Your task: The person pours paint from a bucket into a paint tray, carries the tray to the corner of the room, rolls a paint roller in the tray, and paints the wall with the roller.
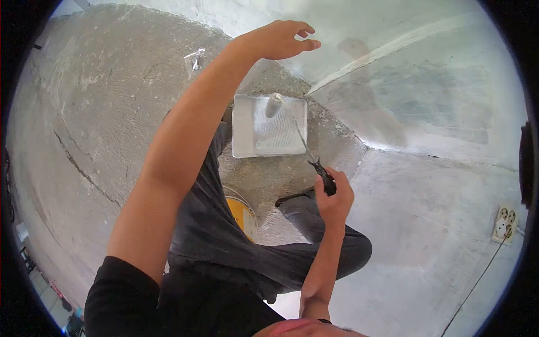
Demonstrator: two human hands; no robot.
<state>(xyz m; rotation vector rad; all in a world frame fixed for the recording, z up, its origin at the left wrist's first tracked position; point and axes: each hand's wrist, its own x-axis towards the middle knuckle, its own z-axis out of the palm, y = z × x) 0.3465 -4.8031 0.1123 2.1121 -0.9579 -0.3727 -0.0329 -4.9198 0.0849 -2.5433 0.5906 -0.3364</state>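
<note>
My right hand (335,196) is wrapped round the black handle of a paint roller (273,106). Its thin metal rod runs up and left to the roller head, which is over the upper part of a white paint tray (243,126). White paint coats the tray's ribbed surface. My left hand (283,40) is raised beyond the tray, near the wall, holding nothing, with its fingers apart and pointing right.
A yellow bucket (241,216) stands between my legs. Pale walls (415,112) meet in a corner on the right. A socket (503,224) with a plugged cord is at far right. A small shiny item (195,60) lies on the cracked floor (101,106).
</note>
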